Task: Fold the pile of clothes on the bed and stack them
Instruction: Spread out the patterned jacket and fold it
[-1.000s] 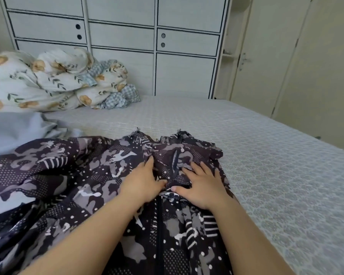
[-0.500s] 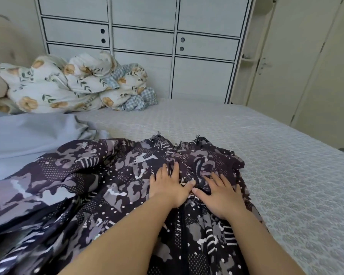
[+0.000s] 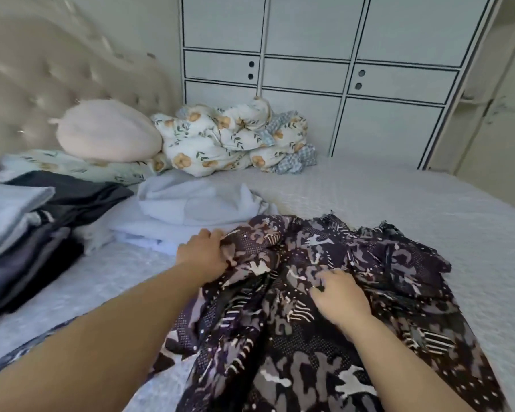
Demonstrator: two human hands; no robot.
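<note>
A dark camouflage-print garment (image 3: pixel 324 307) lies bunched on the bed (image 3: pixel 414 209) in front of me. My left hand (image 3: pixel 204 254) grips its left edge with curled fingers. My right hand (image 3: pixel 338 295) rests on the middle of the garment, its fingers bent into the fabric. A pale blue garment (image 3: pixel 197 209) lies crumpled just beyond the left hand. At the left edge sits a stack of folded clothes (image 3: pixel 27 233), light blue on top of dark grey and black pieces.
A floral duvet (image 3: pixel 232 138) is heaped at the far side against white cabinets (image 3: pixel 309 84). A pink pillow (image 3: pixel 107 135) and a floral pillow (image 3: pixel 72 168) lean by the tufted headboard (image 3: pixel 42 72). A door (image 3: pixel 503 114) stands at the right.
The view has swung left, bringing the headboard, pillows and folded stack into sight. My left hand has moved out to the garment's left edge and gripped it; the two hands are now apart.
</note>
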